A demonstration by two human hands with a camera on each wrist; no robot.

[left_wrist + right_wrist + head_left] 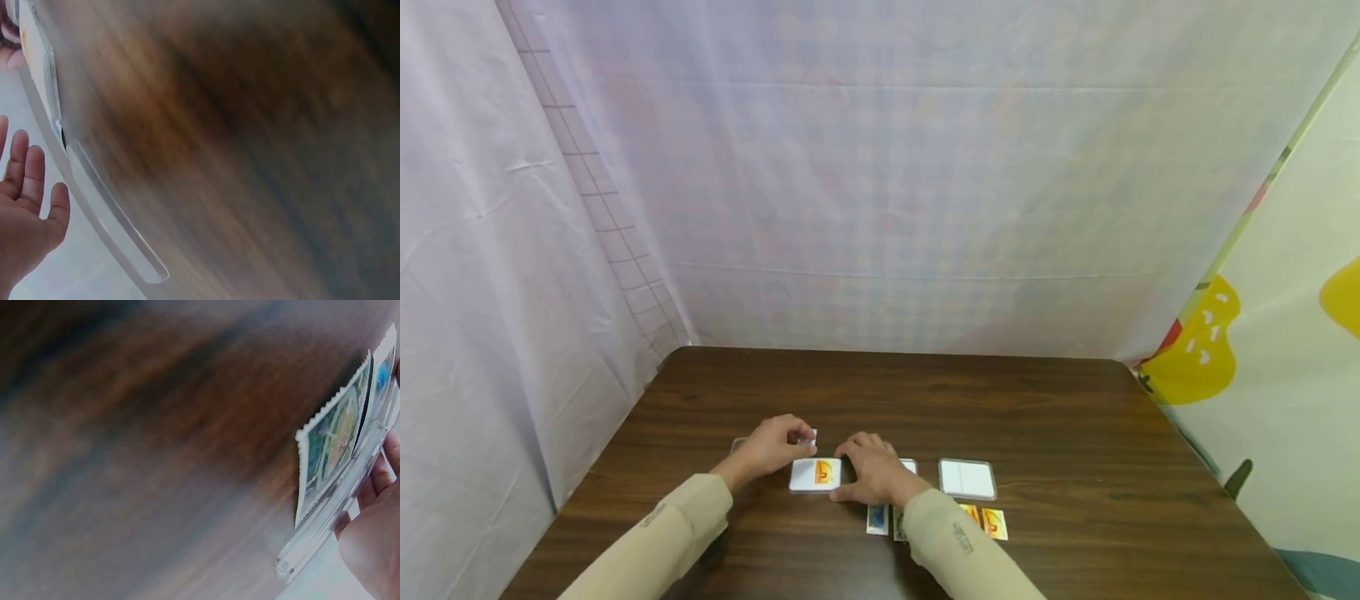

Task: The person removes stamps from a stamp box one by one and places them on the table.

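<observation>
A clear-rimmed white stamp case (802, 476) lies flat on the table with an orange-and-yellow stamp (823, 472) on its right half. My right hand (874, 469) holds this case at its right end, thumb at the near corner and forefinger at the far one. My left hand (769, 444) hovers just beyond the case's left part, fingers loosely bent. In the left wrist view its fingers (32, 172) are spread with nothing between them. Past its fingertips shows a small white-and-blue piece (808, 436), partly hidden. A clear plastic cover (119, 219) lies beside the left hand.
Another white case (967, 479) lies to the right, and one more (909, 465) is mostly behind the right hand. Nearer me are a blue stamp (877, 520), a green stamp (334, 440) and yellow-orange stamps (995, 524). A white curtain (880, 208) hangs behind the wooden table (1075, 417).
</observation>
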